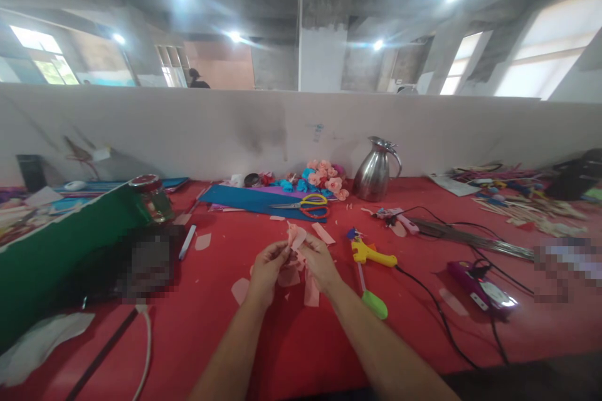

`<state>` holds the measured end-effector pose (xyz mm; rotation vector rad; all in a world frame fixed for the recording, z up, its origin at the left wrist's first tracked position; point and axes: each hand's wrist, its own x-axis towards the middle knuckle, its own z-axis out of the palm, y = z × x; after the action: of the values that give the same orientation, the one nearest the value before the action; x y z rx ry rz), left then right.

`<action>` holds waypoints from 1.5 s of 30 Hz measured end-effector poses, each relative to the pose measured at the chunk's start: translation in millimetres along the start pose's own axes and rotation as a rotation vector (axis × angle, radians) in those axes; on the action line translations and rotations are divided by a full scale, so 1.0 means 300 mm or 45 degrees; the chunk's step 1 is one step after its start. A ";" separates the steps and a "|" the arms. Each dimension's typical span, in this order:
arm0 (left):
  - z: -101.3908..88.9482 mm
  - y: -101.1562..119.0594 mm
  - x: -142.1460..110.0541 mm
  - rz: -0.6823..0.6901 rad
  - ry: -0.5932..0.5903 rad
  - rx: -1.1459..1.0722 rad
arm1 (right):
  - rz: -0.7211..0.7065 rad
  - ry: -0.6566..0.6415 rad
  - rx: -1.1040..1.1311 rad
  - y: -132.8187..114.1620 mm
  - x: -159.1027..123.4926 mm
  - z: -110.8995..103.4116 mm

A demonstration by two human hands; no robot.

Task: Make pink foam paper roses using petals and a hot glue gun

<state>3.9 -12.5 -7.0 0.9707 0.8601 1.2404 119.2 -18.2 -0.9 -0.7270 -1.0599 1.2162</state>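
Observation:
Between my two hands is a pink paper flower [296, 235], its petals curled at the top. My left hand [269, 266] pinches it low down on the left side. My right hand [320, 260] has its fingers closed on the flower's right side. Cut pink paper pieces [311, 289] lie on the red table beneath and around my hands. Scissors [308, 205] with yellow and red handles rest on blue paper [237, 199] just beyond. A yellow glue gun [371, 255] lies to the right of my right hand, near a green-handled tool [375, 305].
Finished paper flowers [328, 177] are bunched at the back, beside a steel jug [374, 172]. A glass jar [155, 200] and a green board [89, 244] stand left. A purple power box [482, 288] with cables sits right. Sticks and scraps [531, 210] cover the far right of the red table [197, 351].

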 end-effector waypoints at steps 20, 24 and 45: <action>0.006 0.010 -0.009 0.000 -0.052 -0.072 | 0.136 0.152 0.175 0.021 0.031 -0.044; 0.003 0.009 -0.005 0.008 -0.031 -0.063 | 0.131 -0.022 0.064 0.007 0.016 -0.024; -0.001 0.012 -0.006 0.058 0.008 0.105 | 0.110 0.200 0.074 -0.027 0.019 -0.032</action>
<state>2.2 -14.0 -3.7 1.0577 0.9044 1.2551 131.2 -13.6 4.2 -0.8166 -0.8677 1.2369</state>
